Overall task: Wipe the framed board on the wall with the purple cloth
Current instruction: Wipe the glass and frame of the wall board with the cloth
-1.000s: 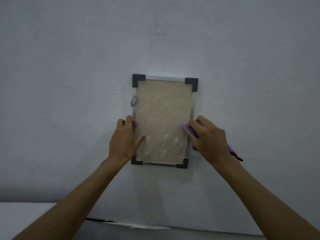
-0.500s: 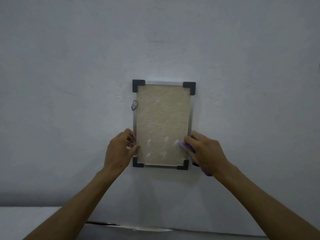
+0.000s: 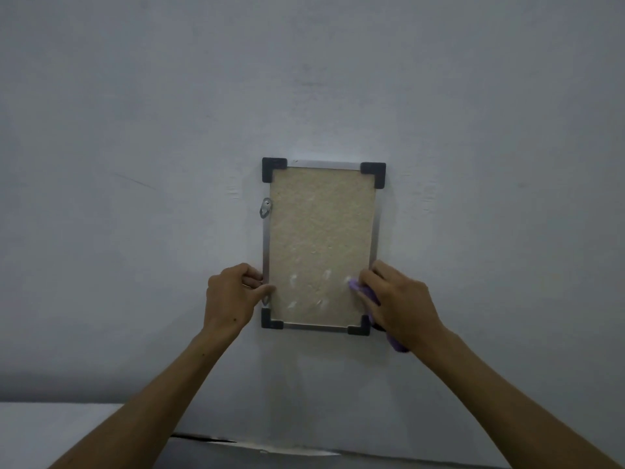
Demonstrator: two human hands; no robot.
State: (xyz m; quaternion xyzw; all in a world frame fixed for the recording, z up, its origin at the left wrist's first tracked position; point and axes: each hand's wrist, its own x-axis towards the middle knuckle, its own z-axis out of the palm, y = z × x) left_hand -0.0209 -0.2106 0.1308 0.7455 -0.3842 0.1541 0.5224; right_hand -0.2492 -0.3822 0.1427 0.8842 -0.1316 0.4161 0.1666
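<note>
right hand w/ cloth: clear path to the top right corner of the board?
Probably yes. The right hand holds the purple cloth on the framed board near its lower right edge. The board face above it is bare up to the top right corner piece, and the left hand grips the opposite edge.

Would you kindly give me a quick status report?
Left hand grips framed board edge. Right hand presses purple cloth on lower right. Nothing in the way.

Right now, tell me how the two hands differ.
The left hand grips the framed board's left edge and holds no cloth; the right hand holds the purple cloth against the board's lower right. Left steadies, right wipes. Both touch the board's lower half.
</note>
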